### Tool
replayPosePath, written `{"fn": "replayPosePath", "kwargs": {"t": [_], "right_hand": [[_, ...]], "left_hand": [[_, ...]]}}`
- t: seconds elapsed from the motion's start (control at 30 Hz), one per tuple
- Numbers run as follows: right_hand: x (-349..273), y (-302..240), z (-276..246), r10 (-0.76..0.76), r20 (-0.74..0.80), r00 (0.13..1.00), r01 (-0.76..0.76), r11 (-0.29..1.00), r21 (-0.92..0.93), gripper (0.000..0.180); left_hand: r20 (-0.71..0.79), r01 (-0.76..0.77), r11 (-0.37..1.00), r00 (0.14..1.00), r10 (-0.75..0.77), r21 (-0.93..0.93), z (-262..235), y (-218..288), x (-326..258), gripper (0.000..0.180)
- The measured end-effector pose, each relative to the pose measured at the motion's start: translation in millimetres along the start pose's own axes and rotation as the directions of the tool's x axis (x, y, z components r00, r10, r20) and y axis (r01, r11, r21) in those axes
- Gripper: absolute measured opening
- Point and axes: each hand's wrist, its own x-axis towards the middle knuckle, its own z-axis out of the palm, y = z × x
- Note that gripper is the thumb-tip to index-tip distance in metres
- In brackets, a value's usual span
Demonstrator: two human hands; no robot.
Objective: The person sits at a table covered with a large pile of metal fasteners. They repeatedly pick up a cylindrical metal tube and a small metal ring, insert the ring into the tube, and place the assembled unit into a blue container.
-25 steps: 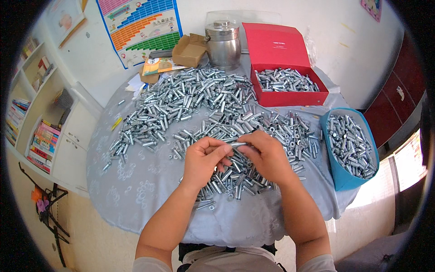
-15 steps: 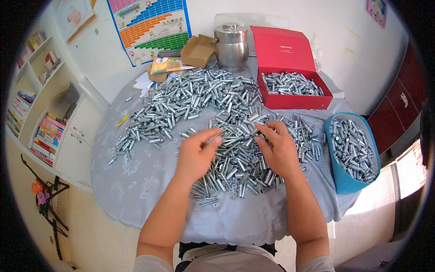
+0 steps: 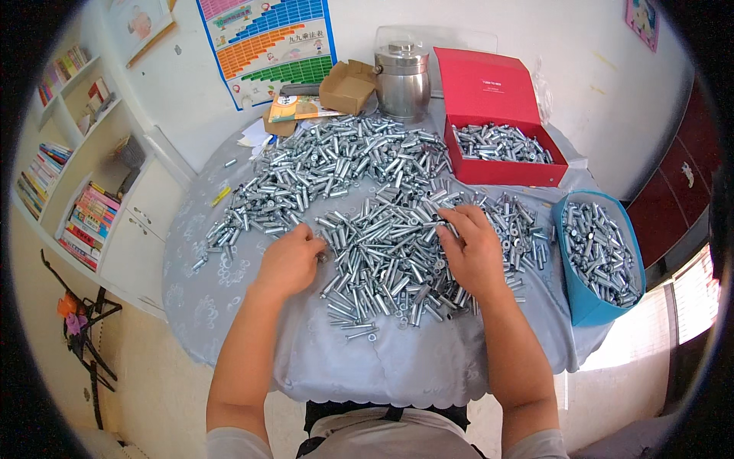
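A heap of loose silvery metal bolts and tube-like sleeves [image 3: 382,264] lies in front of me on the table, with small washers and nuts [image 3: 372,336] among it. At this heap's left edge is my left hand [image 3: 289,262], fingers curled closed; a small piece by the fingertips is too hidden to name. My right hand [image 3: 475,256] rests over the heap's right part, its thumb and bent fingers drawn together at the metal pieces. What its fingertips hold is hidden. Behind both hands spreads a second, larger heap of similar shiny metal pieces [image 3: 336,164].
At the back right stands an open red box [image 3: 505,174] holding metal pieces; a blue fabric bin [image 3: 604,312] of them is at the right edge. A steel pot [image 3: 403,84], a cardboard box [image 3: 345,86] and a yellow marker [image 3: 220,196] lie farther back on the cloth-covered table [image 3: 252,336].
My left hand has moved left and down, from over the near heap to its left edge. My right hand stays at nearly the same place, lower onto the pieces. The view has shifted slightly.
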Motion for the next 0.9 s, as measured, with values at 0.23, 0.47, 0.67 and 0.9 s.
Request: {"fn": "replayPosePath", "kwargs": {"t": [0.23,0.47,0.67,0.9], "right_hand": [[1.2,-4.5,1.6,-0.008,-0.054,0.999,0.013,0.995,0.101,0.019],[-3.5,-10.6,3.1,0.118,0.014,0.993,-0.118,0.956,0.268,0.015],[0.9,-11.2,-4.7,0.272,0.291,0.917,-0.371,0.849,0.377,0.026],[-2.9,-2.8,3.0,0.266,0.324,0.908,-0.408,0.736,0.540,0.026]], "left_hand": [[-0.063,0.049,0.660,0.987,-0.145,-0.750,7.4,-0.6,9.0,0.014],[0.002,-0.009,-0.076,0.989,-0.148,-0.997,2.9,85.1,35.4,0.025],[0.020,-0.015,-0.247,0.990,-0.138,-0.969,21.1,106.5,46.5,0.021],[0.064,0.013,-0.267,0.981,-0.181,-0.964,27.3,107.6,46.2,0.021]]}}
